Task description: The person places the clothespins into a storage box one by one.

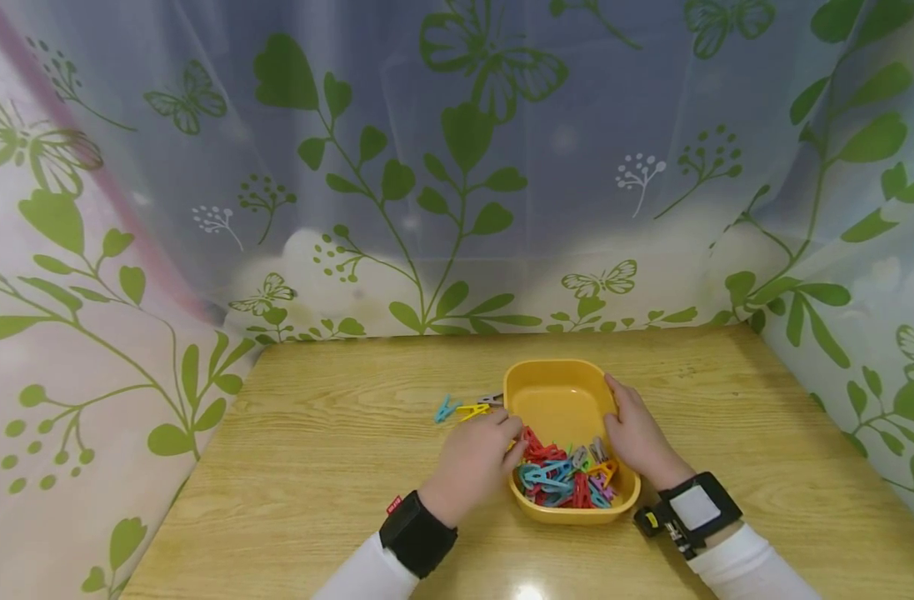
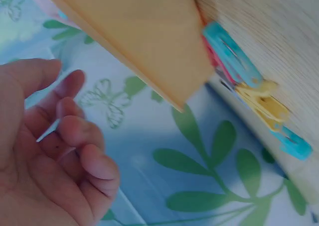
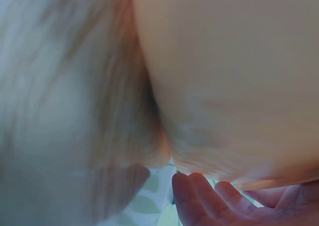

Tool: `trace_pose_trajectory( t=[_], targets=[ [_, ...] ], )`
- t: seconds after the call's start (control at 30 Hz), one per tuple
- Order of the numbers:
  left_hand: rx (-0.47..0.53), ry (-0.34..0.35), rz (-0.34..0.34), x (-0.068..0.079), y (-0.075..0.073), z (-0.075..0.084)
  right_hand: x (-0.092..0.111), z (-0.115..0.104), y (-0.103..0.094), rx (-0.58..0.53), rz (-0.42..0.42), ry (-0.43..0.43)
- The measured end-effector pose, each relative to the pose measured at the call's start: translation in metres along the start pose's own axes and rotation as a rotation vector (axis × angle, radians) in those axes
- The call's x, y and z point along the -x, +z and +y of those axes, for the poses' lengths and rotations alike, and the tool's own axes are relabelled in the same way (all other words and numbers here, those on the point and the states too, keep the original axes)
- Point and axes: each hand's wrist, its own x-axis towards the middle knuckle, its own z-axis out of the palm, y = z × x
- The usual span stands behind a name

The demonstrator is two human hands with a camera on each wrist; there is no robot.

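Observation:
A yellow plastic basin (image 1: 557, 375) holds a heap of coloured clothespins (image 1: 550, 475) in its near half: red, blue, grey, orange and purple. My right hand (image 1: 640, 433) grips its right rim, thumb over the edge and fingers along the outer wall; the right wrist view shows these fingers (image 3: 199, 196) against the side. At the left rim is my left hand (image 1: 479, 458). Its fingers are loosely bent with nothing between them in the left wrist view (image 2: 65, 141). Beyond that hand lie a blue clothespin (image 1: 447, 409), a yellow clothespin (image 1: 473, 411) and a grey clothespin (image 1: 491, 399).
The wooden table (image 1: 314, 450) extends to both sides of the basin. A curtain (image 1: 457, 208) printed with green leaves and butterflies hangs along the back edge and both sides.

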Motion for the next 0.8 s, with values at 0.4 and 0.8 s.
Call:
trace_pose_trajectory(
  t=[0.4,0.8],
  targets=[
    [-0.017,-0.282,-0.121,0.002,0.011,-0.036,0.000,-0.001,0.000,0.002,0.003,-0.007],
    [-0.096,-0.310,-0.133,0.005,0.023,-0.043,0.001,-0.002,0.000,0.004,0.001,-0.001]
  ],
)
